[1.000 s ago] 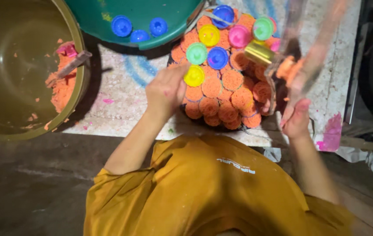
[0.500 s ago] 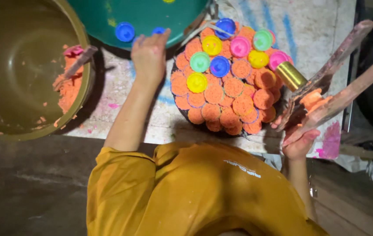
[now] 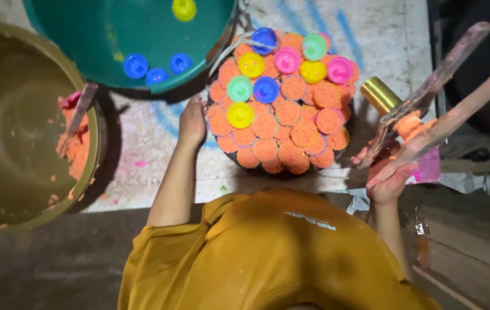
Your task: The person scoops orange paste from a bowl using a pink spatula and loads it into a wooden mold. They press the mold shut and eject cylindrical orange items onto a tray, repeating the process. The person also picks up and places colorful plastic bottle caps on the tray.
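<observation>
Our left hand (image 3: 192, 121) rests loosely curled, holding nothing, beside the tube bundle (image 3: 282, 100) at the mat's (image 3: 147, 155) middle; our right hand (image 3: 391, 172) grips two sticks (image 3: 446, 97) near the mat's right edge; a stray swing could knock loose the caps (image 3: 240, 115).

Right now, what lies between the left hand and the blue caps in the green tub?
In the head view, only the green tub's rim and shadowed mat separate the left hand from the blue caps.
</observation>
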